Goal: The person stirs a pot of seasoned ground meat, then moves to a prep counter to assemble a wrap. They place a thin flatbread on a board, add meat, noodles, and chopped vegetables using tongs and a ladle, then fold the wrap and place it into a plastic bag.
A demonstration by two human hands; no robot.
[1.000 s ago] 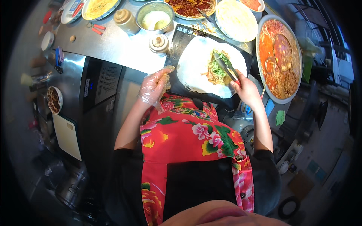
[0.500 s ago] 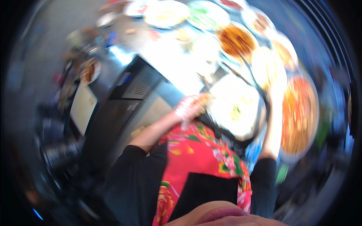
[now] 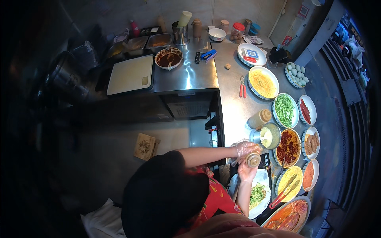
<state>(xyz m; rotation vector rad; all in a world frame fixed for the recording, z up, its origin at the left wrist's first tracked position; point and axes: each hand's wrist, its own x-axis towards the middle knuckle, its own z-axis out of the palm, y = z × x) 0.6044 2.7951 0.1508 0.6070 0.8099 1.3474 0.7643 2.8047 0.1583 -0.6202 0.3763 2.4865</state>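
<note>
My right hand (image 3: 247,173) is wrapped round a squeeze bottle (image 3: 253,160) with a pale cap, seen from above. Close beside it, my left hand (image 3: 246,149) wears a clear plastic glove. Its fingers are bent, with something orange-brown at the tips that I cannot make out. Below my right hand lies a white, plastic-covered bowl (image 3: 265,204) with green shreds and paler food in it. Just beyond my hands stand a metal pot (image 3: 274,144) with a pale-handled utensil and another squeeze bottle (image 3: 260,118).
Along the right counter sit dishes of chilli sauce (image 3: 288,148), green shreds (image 3: 285,110), yellow shreds (image 3: 263,82), sausages (image 3: 312,143) and eggs (image 3: 297,75). Red-handled tongs (image 3: 284,194) rest across a yellow dish. A white board (image 3: 130,74) and a brown sauce bowl (image 3: 168,58) occupy the back counter.
The view has swung left and become sharp. My right hand has left the dish side and come close to my left hand, now holding a squeeze bottle.
</note>
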